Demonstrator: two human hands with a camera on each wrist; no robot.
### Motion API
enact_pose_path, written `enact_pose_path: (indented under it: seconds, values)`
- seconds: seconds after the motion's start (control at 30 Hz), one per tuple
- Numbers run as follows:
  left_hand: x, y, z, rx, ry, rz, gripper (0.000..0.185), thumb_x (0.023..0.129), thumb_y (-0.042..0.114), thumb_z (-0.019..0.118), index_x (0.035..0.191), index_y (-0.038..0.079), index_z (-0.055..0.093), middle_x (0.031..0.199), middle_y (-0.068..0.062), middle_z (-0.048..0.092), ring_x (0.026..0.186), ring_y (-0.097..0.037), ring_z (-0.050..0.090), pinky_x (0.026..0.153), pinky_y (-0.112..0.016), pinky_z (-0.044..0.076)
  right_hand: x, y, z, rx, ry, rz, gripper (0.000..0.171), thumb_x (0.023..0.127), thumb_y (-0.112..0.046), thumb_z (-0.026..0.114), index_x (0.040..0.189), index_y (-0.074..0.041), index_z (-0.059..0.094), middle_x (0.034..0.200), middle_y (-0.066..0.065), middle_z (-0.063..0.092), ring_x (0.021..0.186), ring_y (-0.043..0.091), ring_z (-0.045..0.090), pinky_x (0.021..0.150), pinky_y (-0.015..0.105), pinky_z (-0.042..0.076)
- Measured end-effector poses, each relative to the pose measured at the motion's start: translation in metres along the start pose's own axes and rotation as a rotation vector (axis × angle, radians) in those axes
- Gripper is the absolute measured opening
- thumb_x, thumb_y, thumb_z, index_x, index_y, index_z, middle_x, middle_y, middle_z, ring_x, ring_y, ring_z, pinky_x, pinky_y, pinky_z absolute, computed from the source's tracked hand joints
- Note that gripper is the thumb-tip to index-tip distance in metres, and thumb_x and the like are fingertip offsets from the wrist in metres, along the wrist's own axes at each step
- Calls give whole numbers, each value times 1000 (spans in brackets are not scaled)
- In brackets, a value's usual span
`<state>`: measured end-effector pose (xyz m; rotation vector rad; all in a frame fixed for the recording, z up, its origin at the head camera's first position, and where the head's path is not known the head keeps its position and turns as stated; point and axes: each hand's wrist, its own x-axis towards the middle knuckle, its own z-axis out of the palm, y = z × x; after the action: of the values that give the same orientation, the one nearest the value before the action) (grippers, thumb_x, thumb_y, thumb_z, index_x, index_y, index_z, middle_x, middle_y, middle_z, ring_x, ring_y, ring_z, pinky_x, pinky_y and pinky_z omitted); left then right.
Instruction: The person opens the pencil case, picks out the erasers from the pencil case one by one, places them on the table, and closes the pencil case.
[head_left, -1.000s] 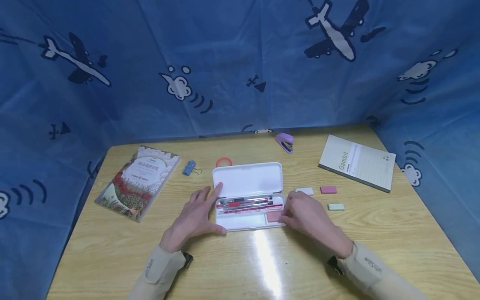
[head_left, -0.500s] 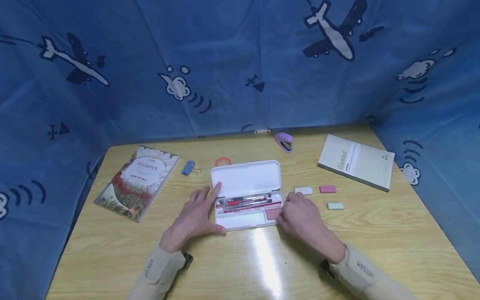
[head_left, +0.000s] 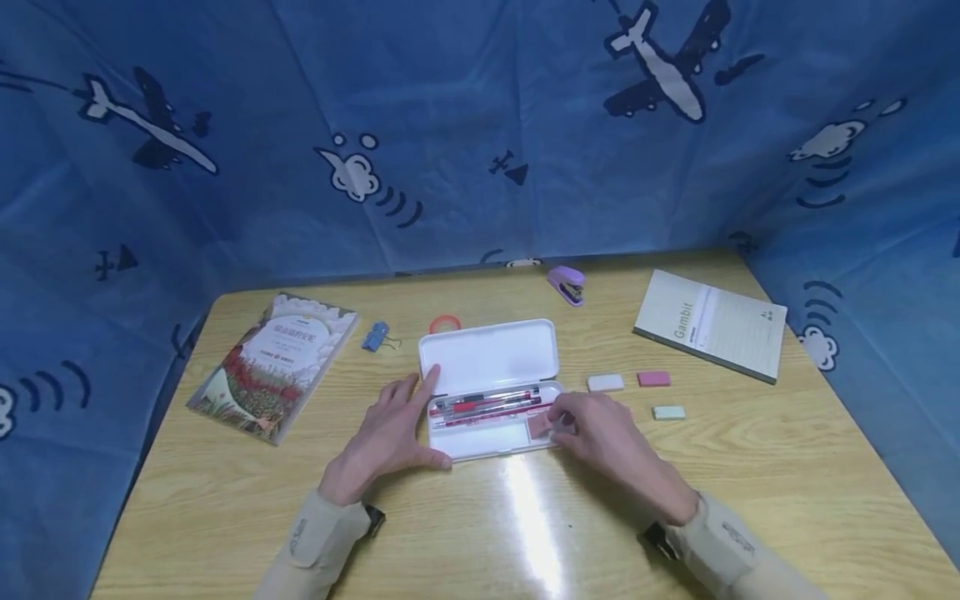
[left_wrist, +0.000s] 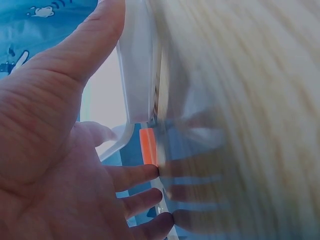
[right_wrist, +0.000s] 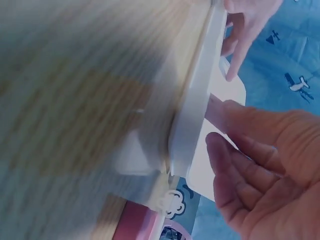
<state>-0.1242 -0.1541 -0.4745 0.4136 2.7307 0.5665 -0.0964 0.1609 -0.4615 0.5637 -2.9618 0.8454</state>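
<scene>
A white pencil case (head_left: 480,446) lies with its lid (head_left: 491,354) folded back. Several pens and pencils (head_left: 487,406) fill its long upper compartment. My left hand (head_left: 386,433) spans the case's left side, its index finger touching the lid and its thumb by the near left corner. In the left wrist view those fingers are mostly straight. My right hand (head_left: 603,429) is over the case's right end, pinching a pink eraser (head_left: 537,425) at the small lower-right compartment. The eraser looks tilted; in the right wrist view the fingertips partly hide it.
Right of the case lie a white eraser (head_left: 605,382), a darker pink eraser (head_left: 654,379) and a pale green eraser (head_left: 669,412). Behind are a purple stapler (head_left: 566,285), an orange tape roll (head_left: 445,323) and a blue binder clip (head_left: 377,336). A book (head_left: 277,362) and a notebook (head_left: 712,325) flank them.
My right hand has shifted left from the case's right edge onto the pink eraser, which lay flat before and now appears tilted in my fingers. The left hand has stayed in place.
</scene>
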Motion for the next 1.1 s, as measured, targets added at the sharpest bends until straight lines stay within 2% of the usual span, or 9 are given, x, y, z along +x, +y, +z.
enact_pose_path:
  seconds: [0.2,0.43,0.6,0.77,0.83,0.93,1.03,1.1]
  values:
    - [0,1,1,-2,-4,8,136,64,59,91,165,28,5,168,-23,19,151,-47,22,117,-69,29,3,0,1,20,4,12,11,80,-13,84,87,-16,76,84,-3,77,76,12,70,72,31,59]
    - [1,1,0,0,-2,6,137,63,59,91,165,27,6,168,-23,19,151,-47,22,117,-69,29,8,3,1,28,16,-56,9,80,-17,85,86,-19,79,83,-6,78,73,8,69,69,26,58]
    - [1,1,1,1,-6,11,137,63,60,91,165,27,5,168,-23,19,152,-48,21,117,-69,29,5,9,-2,113,14,-71,10,81,-17,85,89,-20,81,88,-5,80,79,8,73,74,24,60]
    - [0,1,1,-3,-5,12,137,63,60,91,165,28,5,168,-23,19,152,-47,21,117,-68,29,-4,21,-14,243,77,-84,17,79,-10,86,93,-19,81,93,-4,80,82,8,74,74,26,62]
    - [0,1,0,-4,-2,13,136,63,59,91,165,28,5,168,-23,19,152,-47,21,118,-68,28,-9,26,-19,287,92,-68,19,79,-8,86,96,-16,80,94,-1,80,82,9,74,73,26,62]
    - [-1,0,-1,-2,2,15,136,64,59,91,165,27,6,168,-23,19,151,-47,22,118,-69,28,-17,35,-27,347,101,-36,34,77,0,85,109,-7,77,99,7,79,83,11,75,74,25,62]
    - [-1,-1,-1,-4,3,12,136,64,58,91,165,27,6,168,-23,19,151,-48,22,117,-69,28,-25,45,-33,349,138,-40,45,74,6,84,117,-1,74,103,11,79,86,9,74,75,22,62]
    - [-2,-1,-1,-5,-1,8,136,64,58,91,165,27,5,168,-23,18,152,-48,21,117,-69,28,-31,51,-37,319,174,-51,45,72,8,84,116,-3,76,105,12,79,89,7,73,76,21,61]
